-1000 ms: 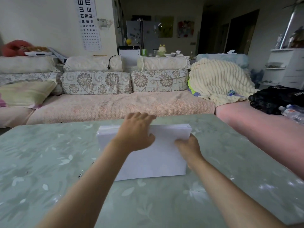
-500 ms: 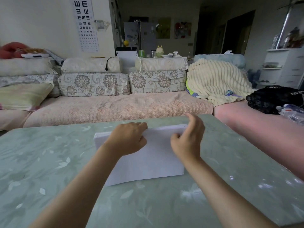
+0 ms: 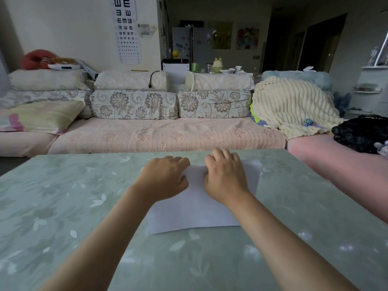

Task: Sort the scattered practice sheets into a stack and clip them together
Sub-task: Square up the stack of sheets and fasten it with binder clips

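Under both hands, on the pale green flower-patterned table (image 3: 63,206), lies the stack of white sheets (image 3: 193,215), with its near edge on the tabletop between the two forearms. The left hand (image 3: 165,177) sits on the far left part of the stack, fingers curled down over the far edge and thumb laid on the top sheet, gripping the paper there. The right hand (image 3: 225,177) sits just beside it on the far right part, fingers curled over the same edge and thumb on top in the same grip. A narrow strip of paper shows between the two thumbs, and the stack's far right corner sticks out past the right hand. The fingertips are hidden behind the far edge, and whether that edge is lifted off the table cannot be told. Beyond the hands runs a pink-covered sofa (image 3: 163,137), with a cream ribbed blanket (image 3: 291,106) beyond the right hand and an eye chart (image 3: 126,30) on the wall beyond the left
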Demonstrator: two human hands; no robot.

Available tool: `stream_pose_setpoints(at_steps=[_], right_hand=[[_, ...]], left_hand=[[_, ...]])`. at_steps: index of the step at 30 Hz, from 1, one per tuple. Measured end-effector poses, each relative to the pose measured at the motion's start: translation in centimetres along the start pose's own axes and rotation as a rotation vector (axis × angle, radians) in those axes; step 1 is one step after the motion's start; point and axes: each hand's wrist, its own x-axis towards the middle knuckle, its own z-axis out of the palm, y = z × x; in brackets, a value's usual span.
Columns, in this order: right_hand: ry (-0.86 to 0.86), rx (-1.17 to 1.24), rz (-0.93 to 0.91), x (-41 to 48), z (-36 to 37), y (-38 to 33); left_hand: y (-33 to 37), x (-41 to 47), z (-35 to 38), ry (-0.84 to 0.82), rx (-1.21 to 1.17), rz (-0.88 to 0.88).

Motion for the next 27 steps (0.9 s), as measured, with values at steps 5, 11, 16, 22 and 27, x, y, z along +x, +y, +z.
stream_pose_setpoints(at_steps=[5,11,16,22,27], right_hand=[[-0.035,0.040,-0.042,0.5,0.1,-2.1],[0.009,0.058,-0.050,0.5,0.3,-1.9],[-0.020,0.052,-0.057,0.6,0.5,-2.0],[-0.041,0.048,-0.051,0.7,0.4,-2.4],[-0.035,0.041,-0.058,0.7,0.3,-2.4]], left_hand=[[-0.3,-0.1,0.3,0.004,-0.017,-0.006],[-4.4,-4.7,-1.5,0.026,-0.247,-0.284],[-7.2,-12.7,2.1,0.036,-0.728,-0.866],[-6.4,-17.4,6.9,-0.580,-0.300,-0.801],[-5.1,-16.3,5.7,-0.642,-0.360,-0.794]])
